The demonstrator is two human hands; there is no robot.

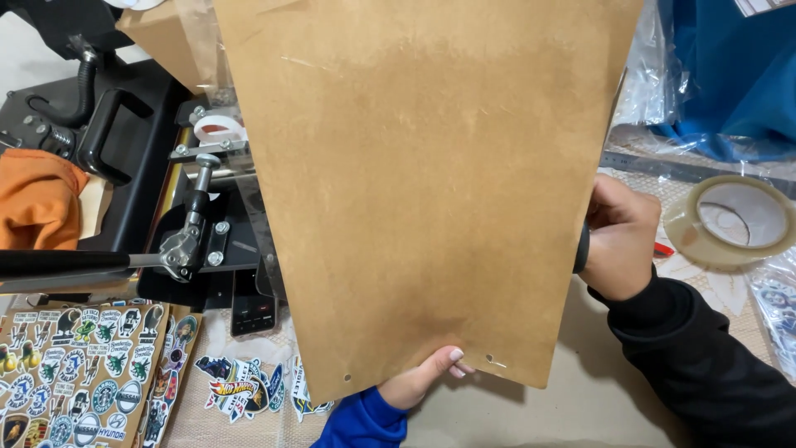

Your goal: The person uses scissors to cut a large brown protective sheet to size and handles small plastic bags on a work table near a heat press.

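Two hands work around a large brown board (423, 182) that is lifted above the tabletop (597, 398) and fills the middle of the view. The left hand (427, 377), in a blue sleeve, has its grip clamped on the board's lower edge, fingers showing in front near two small holes. The right hand (618, 245), in a black sleeve, sits at the board's right edge, its grip closed around a dark handle (582, 247) that is mostly hidden behind the board. A black press machine (141, 174) stands to the left, with an orange cloth (37, 207) beside it. Sticker sheets (79, 373) lie at lower left, and a clear tape roll (734, 220) rests just right of the right hand.
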